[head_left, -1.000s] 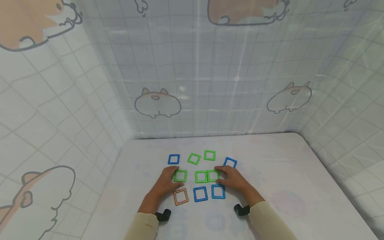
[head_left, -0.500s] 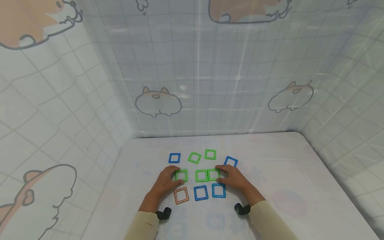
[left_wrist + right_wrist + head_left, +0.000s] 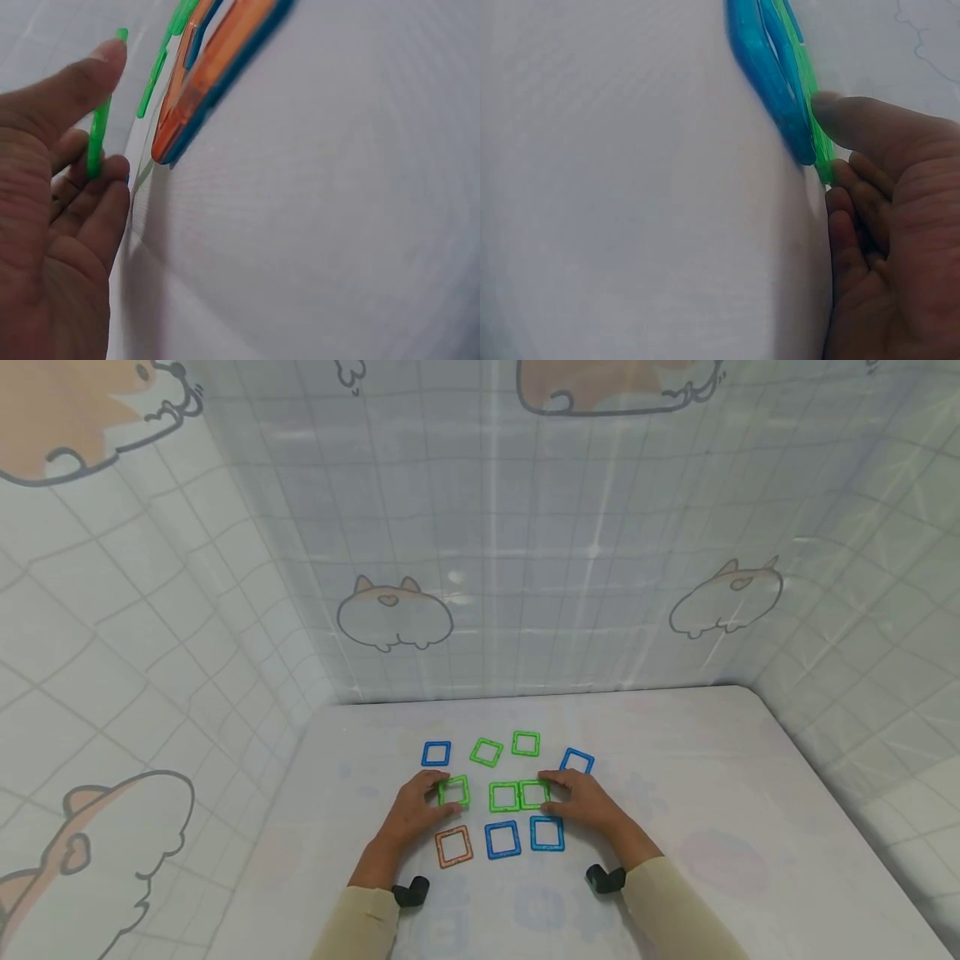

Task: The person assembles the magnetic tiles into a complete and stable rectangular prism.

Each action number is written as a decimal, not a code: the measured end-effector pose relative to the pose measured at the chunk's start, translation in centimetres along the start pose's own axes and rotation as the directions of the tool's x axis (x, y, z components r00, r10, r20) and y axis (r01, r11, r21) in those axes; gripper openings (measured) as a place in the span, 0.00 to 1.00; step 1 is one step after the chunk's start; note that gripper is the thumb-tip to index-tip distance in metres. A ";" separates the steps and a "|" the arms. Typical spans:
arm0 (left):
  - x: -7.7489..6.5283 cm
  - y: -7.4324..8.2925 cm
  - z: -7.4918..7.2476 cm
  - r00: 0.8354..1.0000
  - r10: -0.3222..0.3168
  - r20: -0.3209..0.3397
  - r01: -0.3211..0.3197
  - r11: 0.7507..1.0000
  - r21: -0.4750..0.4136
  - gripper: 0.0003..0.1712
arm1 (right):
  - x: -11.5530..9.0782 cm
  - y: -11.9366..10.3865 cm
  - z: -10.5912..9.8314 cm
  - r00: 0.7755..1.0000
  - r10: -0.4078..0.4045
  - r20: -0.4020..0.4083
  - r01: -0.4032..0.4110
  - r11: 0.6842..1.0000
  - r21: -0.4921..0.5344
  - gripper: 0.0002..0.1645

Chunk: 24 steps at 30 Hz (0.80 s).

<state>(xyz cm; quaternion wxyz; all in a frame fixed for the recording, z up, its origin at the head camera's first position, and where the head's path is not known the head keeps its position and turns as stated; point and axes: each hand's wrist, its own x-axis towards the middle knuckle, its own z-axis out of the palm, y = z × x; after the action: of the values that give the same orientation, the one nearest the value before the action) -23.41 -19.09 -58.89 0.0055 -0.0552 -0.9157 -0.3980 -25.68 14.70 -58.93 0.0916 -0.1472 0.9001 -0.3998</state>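
Observation:
In the head view my left hand (image 3: 412, 814) pinches a green square magnetic tile (image 3: 467, 790), an open frame, by its sides between thumb and fingers. The left wrist view has that tile (image 3: 97, 139) tilted and raised off the table. To its right, two green tiles lie side by side, edges together. My right hand (image 3: 588, 806) grips the outer one, the right green tile (image 3: 534, 808), with thumb and fingers at its near and far corners; it lies flat. The left green tile (image 3: 504, 810) of the pair is untouched. A gap separates the pair from the raised tile.
Nearer me lie an orange tile (image 3: 457, 863), a blue tile (image 3: 505, 857) and a lighter blue tile (image 3: 547, 848). Behind the hands are a blue tile (image 3: 436, 765), two more green tiles and a tilted blue tile (image 3: 581, 753). Printed curtains enclose the white table (image 3: 712, 777).
My left hand has lifted its green tile slightly, and the tile now tilts. The right hand and the joined green pair have stayed in place; the view has shifted a little.

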 end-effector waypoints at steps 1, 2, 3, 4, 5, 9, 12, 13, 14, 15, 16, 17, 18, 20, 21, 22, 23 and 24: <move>0.0 0.0 0.0 1.000 0.005 -0.001 -0.005 1.000 -0.010 0.39 | 0.0 0.0 0.0 1.000 0.000 0.000 0.000 1.000 -0.002 0.36; 0.0 0.0 0.0 1.000 0.008 0.000 -0.008 1.000 -0.016 0.39 | 0.0 0.0 0.0 1.000 0.001 -0.002 -0.001 1.000 -0.004 0.36; 0.0 0.0 0.1 1.000 0.011 0.001 -0.011 1.000 -0.025 0.39 | 0.0 0.0 0.0 1.000 0.004 -0.001 -0.004 1.000 -0.007 0.36; 0.0 0.0 0.1 1.000 0.016 0.001 -0.016 0.999 -0.034 0.38 | 0.0 0.0 0.0 1.000 0.007 0.001 -0.007 1.000 -0.011 0.36; 0.0 0.0 0.1 1.000 0.020 0.001 -0.020 0.999 -0.037 0.38 | 0.0 0.0 0.0 1.000 0.004 0.000 -0.004 1.000 -0.012 0.36; 0.0 -0.1 0.1 1.000 0.031 0.004 -0.031 0.999 -0.040 0.38 | 0.0 0.0 0.0 1.000 0.001 0.000 -0.001 1.000 -0.007 0.36; 0.0 0.1 0.1 0.999 0.036 0.009 -0.035 0.999 -0.035 0.38 | 0.0 0.0 0.0 1.000 0.005 -0.001 -0.005 1.000 -0.010 0.36; 0.1 0.1 0.1 0.999 0.043 0.012 -0.042 0.998 -0.036 0.37 | 0.0 0.0 0.0 1.000 0.010 -0.002 -0.010 1.000 -0.010 0.36; 0.1 0.2 0.1 0.999 0.043 0.016 -0.042 0.998 -0.037 0.36 | 0.0 0.0 0.0 1.000 0.014 -0.002 -0.014 1.000 -0.008 0.36; 0.1 0.3 0.1 0.999 0.044 0.019 -0.043 0.998 -0.037 0.36 | 0.0 0.0 0.0 1.000 0.018 -0.003 -0.018 1.000 -0.003 0.36; 0.2 0.3 0.2 0.999 0.045 0.024 -0.044 0.998 -0.039 0.35 | 0.0 0.0 0.0 1.000 0.022 -0.002 -0.022 1.000 0.000 0.36; 0.2 0.4 0.2 0.998 0.048 0.028 -0.046 0.998 -0.042 0.34 | -0.1 -0.1 0.0 1.000 0.023 -0.002 -0.022 1.000 0.005 0.36; 0.2 0.5 0.3 0.998 0.050 0.032 -0.049 0.998 -0.047 0.34 | -0.1 -0.1 0.0 1.000 0.024 -0.003 -0.024 1.000 0.009 0.36; 0.2 0.6 0.3 0.997 0.064 0.035 -0.062 0.996 -0.060 0.34 | -0.1 -0.1 0.0 1.000 0.027 -0.003 -0.027 1.000 0.009 0.36; 0.2 0.7 0.4 0.997 0.069 0.035 -0.067 0.995 -0.071 0.34 | -0.1 -0.1 0.1 1.000 0.028 -0.003 -0.028 1.000 0.010 0.37; 0.1 0.8 0.4 0.997 0.075 0.034 -0.072 0.994 -0.081 0.35 | -0.1 -0.1 0.1 1.000 0.028 -0.004 -0.028 1.000 0.008 0.37; 0.2 0.8 0.5 0.996 0.080 0.031 -0.077 0.993 -0.087 0.35 | -0.1 -0.1 0.1 1.000 0.027 -0.004 -0.027 1.000 0.004 0.37; 0.2 0.9 0.6 0.996 0.083 0.027 -0.080 0.992 -0.094 0.36 | 0.0 -0.1 0.1 1.000 0.026 -0.004 -0.026 1.000 0.003 0.37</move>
<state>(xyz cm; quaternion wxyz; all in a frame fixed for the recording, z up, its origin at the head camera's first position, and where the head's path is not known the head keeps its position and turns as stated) -23.47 -18.07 -58.63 0.0051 -0.0987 -0.8932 -0.4387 -25.61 14.60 -58.90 0.0951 -0.1344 0.9016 -0.4001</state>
